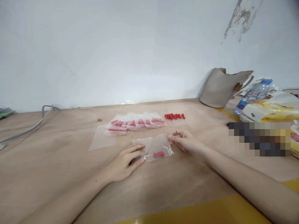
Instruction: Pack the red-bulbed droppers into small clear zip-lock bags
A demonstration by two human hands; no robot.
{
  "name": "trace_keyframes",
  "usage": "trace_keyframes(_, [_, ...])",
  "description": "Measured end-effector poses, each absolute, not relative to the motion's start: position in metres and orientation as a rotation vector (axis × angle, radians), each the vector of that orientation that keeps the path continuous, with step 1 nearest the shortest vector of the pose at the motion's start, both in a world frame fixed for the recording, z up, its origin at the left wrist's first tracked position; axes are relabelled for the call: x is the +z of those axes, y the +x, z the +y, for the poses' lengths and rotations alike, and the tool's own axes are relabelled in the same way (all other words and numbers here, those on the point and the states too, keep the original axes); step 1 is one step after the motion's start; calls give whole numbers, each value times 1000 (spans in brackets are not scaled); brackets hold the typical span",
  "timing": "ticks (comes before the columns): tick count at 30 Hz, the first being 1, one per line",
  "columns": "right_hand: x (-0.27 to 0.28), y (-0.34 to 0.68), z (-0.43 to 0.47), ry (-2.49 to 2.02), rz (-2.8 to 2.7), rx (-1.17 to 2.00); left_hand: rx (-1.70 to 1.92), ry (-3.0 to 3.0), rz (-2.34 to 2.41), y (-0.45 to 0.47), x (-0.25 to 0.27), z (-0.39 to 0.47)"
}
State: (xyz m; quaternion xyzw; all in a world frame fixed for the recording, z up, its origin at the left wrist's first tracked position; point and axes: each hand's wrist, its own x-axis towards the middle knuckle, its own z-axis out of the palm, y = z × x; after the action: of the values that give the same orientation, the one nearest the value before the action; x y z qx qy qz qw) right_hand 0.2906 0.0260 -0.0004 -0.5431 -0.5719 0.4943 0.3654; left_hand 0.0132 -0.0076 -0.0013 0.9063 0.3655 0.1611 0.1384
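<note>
A clear zip-lock bag (153, 143) lies flat on the table in front of me, with one red-bulbed dropper (158, 154) inside it. My left hand (127, 160) rests on the bag's left end, its fingers spread and stretched out. At the zip edge on the right, my right hand (183, 140) has curled fingers, with thumb and forefinger closed at the bag's corner. Behind, several filled bags (137, 121) overlap in a row, red bulbs showing through. To their right, several loose droppers (174, 116) lie side by side, bulbs pointing away.
One flat, clear bag (100, 137) lies left of the filled ones. A grey cable (32, 127) crosses the left side. On the right are a beige pitcher-like container (217, 88), a water bottle (253, 95) and a yellow-white package (271, 110). A pale wall (116, 53) stands behind.
</note>
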Motion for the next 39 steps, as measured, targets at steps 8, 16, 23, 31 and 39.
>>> trace_keyframes(8, [2,358,119,-2006,-1457,246,439,2571,1059,13,-1,-3])
trace_keyframes(16, [5,361,149,-2124,-1412,409,525,2575,1021,12,-4,-4])
trace_keyframes(23, [21,341,106,-1808,-1356,486,512,2619,1019,13,-4,-4])
trace_keyframes(31, [-14,291,38,-1177,-1191,890,509,2648,1025,13,-4,-5])
trace_keyframes(39, [-17,279,29,-1110,-976,1185,549,2659,1008,16,-1,-4])
